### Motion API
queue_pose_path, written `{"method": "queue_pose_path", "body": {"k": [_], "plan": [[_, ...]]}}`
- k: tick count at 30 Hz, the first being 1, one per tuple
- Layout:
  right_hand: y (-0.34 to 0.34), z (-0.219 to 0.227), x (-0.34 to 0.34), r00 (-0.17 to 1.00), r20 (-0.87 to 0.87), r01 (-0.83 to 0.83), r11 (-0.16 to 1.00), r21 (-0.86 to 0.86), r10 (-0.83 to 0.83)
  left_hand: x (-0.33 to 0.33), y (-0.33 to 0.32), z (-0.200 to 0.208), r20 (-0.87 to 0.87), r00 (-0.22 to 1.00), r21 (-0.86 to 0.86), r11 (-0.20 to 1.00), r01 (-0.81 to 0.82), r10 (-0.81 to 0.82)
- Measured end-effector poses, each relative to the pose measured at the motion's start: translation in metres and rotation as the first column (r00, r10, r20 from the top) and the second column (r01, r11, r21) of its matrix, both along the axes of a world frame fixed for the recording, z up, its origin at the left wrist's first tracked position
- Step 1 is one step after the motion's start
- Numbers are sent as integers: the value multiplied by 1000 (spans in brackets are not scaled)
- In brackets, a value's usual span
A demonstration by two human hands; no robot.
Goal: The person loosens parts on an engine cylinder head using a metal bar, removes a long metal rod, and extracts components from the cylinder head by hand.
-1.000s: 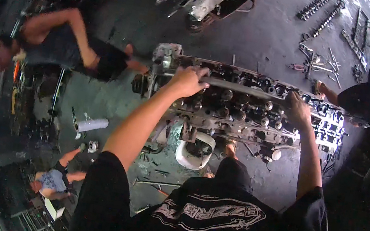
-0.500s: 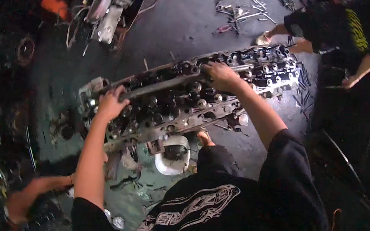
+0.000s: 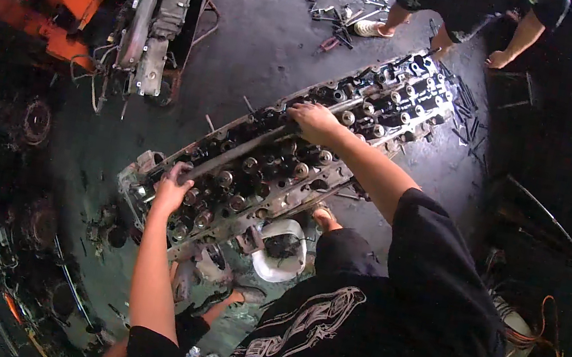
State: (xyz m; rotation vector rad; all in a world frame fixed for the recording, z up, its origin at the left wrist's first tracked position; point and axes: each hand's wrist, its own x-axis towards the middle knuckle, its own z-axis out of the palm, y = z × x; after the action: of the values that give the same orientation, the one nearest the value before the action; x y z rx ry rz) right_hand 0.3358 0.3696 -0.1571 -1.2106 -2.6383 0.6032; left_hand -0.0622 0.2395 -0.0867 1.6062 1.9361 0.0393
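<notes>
A long, oily cylinder head [image 3: 274,199] lies slantwise before me, its top set with rows of round metal valve parts. Over it runs a long grey metal bar [image 3: 241,149], roughly parallel to the head's length. My left hand [image 3: 171,190] is closed around the bar's near left end. Farther up and to the right, my right hand [image 3: 316,123] grips the same bar from above, its palm hiding part of it. Whether the bar rests on the head or hangs just above it, I cannot tell.
A white tub [image 3: 277,272] with dark contents stands by my foot. Loose dark bolts [image 3: 467,107] lie beyond the head's right end, and tools [image 3: 354,11] on the floor. A co-worker [image 3: 476,13] is at upper right; another's foot [image 3: 249,294] shows lower left. An orange stand [image 3: 51,34] is at upper left.
My view has shifted. Both hands remain on the bar. The co-worker at upper right appears higher in view, and the other person's arm at lower left has moved toward the middle.
</notes>
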Motion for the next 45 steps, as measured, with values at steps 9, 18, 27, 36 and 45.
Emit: {"method": "queue_pose_path", "body": {"k": [9,18,27,36,45], "plan": [[3,-14,-17,999,-14,46,982,-182,-49,11,8,20,-56,998,-41,999,23,-25],[-3,-14,-2,981,160,139,969,-203,-107,37,18,-2,-241,964,-103,991,85,-108],[-78,53,-47,968,-39,248,969,-9,-248,23,-10,27,-74,994,100,991,84,-77],[-255,13,-95,980,2,196,972,-127,-197,7,-195,88,-271,918,450,881,-144,288],[-259,-16,-119,951,235,127,947,295,-201,35,-234,76,-444,819,390,901,-190,364]]}}
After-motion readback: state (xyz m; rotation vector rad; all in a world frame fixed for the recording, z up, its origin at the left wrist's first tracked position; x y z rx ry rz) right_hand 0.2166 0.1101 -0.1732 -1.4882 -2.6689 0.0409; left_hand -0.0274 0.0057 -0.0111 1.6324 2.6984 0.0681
